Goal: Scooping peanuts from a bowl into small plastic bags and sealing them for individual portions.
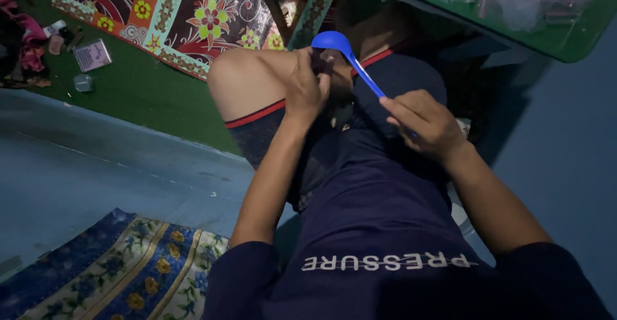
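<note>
Pinched between thumb and curled fingers, the handle of a blue plastic ladle (350,60) sits in the grip of the right hand (424,124), low on the stem, so that the ladle slants up and to the left with its round bowl highest, above the person's raised knee (247,82). Left hand (308,88) is closed over the stem just under the bowl, fingers bent around a small dark thing there; what that thing is cannot be told in this dim light. Both hands hover over the lap, above dark blue shorts with a red stripe (257,114). Beyond the knee lies a green floor mat (135,88) with a red flowered cloth (193,11) on it and a few small items (90,55) at the left. A green tray (565,37) holding clear plastic shows at top right. A blue flowered rug (116,275) lies at bottom left.
</note>
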